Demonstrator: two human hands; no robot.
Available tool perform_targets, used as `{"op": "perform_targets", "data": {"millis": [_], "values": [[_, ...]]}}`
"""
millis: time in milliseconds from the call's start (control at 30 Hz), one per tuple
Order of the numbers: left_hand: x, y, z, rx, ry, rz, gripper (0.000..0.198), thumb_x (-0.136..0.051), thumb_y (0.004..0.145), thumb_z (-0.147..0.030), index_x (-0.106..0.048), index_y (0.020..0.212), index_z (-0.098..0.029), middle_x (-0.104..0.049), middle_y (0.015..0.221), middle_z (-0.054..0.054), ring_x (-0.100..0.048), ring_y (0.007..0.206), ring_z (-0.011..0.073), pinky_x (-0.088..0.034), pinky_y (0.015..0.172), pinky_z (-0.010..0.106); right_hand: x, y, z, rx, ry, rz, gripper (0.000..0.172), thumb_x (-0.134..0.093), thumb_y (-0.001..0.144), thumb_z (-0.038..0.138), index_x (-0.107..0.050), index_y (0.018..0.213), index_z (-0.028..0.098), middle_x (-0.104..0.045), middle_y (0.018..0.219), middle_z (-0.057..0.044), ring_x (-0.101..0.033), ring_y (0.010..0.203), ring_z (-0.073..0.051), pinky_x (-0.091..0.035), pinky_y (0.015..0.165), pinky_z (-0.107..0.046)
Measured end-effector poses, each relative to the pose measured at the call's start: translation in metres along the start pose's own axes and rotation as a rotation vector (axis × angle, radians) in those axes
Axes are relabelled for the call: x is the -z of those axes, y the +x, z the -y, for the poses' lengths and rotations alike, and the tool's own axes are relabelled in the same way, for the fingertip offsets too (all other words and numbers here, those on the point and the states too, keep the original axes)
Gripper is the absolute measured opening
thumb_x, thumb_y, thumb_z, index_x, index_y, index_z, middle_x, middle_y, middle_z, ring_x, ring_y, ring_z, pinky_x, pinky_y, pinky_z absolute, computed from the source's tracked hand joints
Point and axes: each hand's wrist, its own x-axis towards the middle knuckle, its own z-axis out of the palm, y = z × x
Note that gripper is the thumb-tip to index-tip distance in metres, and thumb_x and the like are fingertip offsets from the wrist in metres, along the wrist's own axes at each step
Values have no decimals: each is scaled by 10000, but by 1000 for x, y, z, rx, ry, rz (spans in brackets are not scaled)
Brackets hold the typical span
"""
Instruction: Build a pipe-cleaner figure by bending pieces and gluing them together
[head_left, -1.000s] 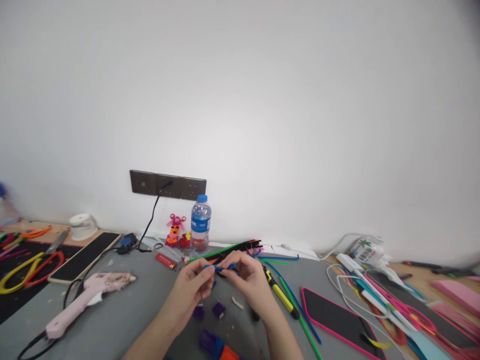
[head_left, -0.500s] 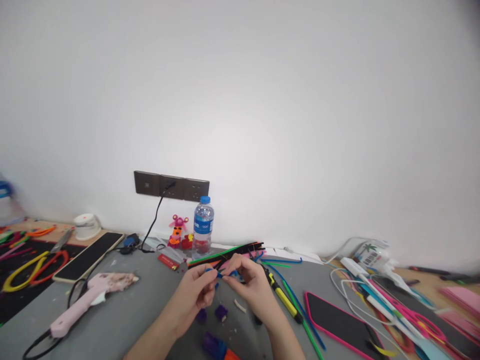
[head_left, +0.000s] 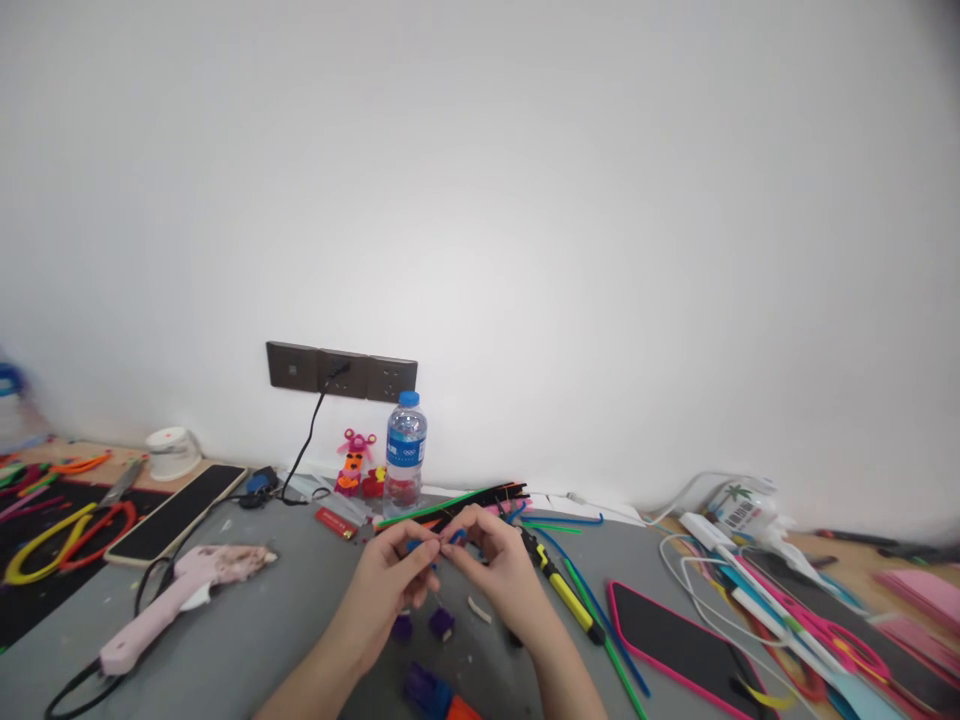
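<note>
hands pinch blue piece; bottle label shows rings.

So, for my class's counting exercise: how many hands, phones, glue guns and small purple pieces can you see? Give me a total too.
Hands: 2 (left hand and right hand, both pinching blue material)
Phones: 2 (pale-edged phone, pink-edged phone)
Glue guns: 1 (pink glue gun)
Small purple pieces: 2 (one piece, another piece)
Total: 7

Left hand and right hand pinch a blue strip
</note>
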Motion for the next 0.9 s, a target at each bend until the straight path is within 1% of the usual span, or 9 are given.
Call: {"op": "perform_targets", "data": {"millis": [133,200,367,467,533,600,733,833,900], "values": [[6,4,-4,-64,177,11,412,-797,642,-531,-684,726,-144,-589,526,-17,-443,444,79,-337,431,177,6,0,-1,-23,-9,47,66,-688,819,258,-713,833,199,-696,803,-39,-621,749,-192,-482,695,-293],[7,4,-7,-60,251,45,406,-781,656,-528,-691,699,-134,-589,555,-11,-442,450,80,-337,442,185,10,-1,-3,-23,-17,53,90,-692,826,278,-732,837,198,-711,811,-48,-630,762,-199,-483,702,-298],[7,-1,-8,-20,340,205,349,-766,680,-472,-694,669,-131,-604,568,-5,-414,407,67,-292,437,194,19,-2,1,-21,-11,117,97,-711,826,295,-775,816,222,-736,788,-37,-646,763,-202,-489,714,-299],[5,-4,-5,9,389,307,291,-754,702,-410,-697,646,-130,-614,560,4,-431,414,74,-307,437,194,21,-3,4,-56,17,186,97,-741,799,307,-789,782,225,-720,710,-20,-629,690,-184,-478,652,-280],[3,-5,-3,36,387,345,268,-764,689,-384,-693,633,-131,-631,570,15,-455,428,84,-335,436,196,22,-4,4,-89,40,217,92,-767,770,308,-786,754,219,-703,671,-13,-609,641,-171,-459,598,-265],[1,-5,-3,50,338,325,266,-789,664,-376,-685,635,-133,-631,570,11,-470,436,87,-357,436,196,22,-4,2,-102,59,177,101,-793,738,305,-766,729,208,-696,670,-12,-600,631,-165,-453,580,-259],[1,-2,-5,49,99,166,303,-847,631,-368,-713,782,-142,-611,587,-17,-521,492,88,-411,468,182,20,-2,-3,-87,138,-3,164,-781,749,333,-687,757,200,-677,710,-9,-598,639,-157,-461,586,-256],[3,0,-7,66,-75,83,379,-894,580,-354,-723,844,-142,-649,694,6,-579,587,96,-451,504,172,16,0,-6,-26,193,-91,197,-747,786,367,-640,775,203,-666,736,-21,-613,673,-168,-484,617,-274],[3,0,-7,106,-126,69,418,-909,552,-378,-725,840,-138,-650,702,5,-572,566,83,-421,458,153,12,1,-8,31,186,-153,208,-738,794,382,-632,786,204,-658,740,-29,-618,687,-178,-493,632,-289]]}}
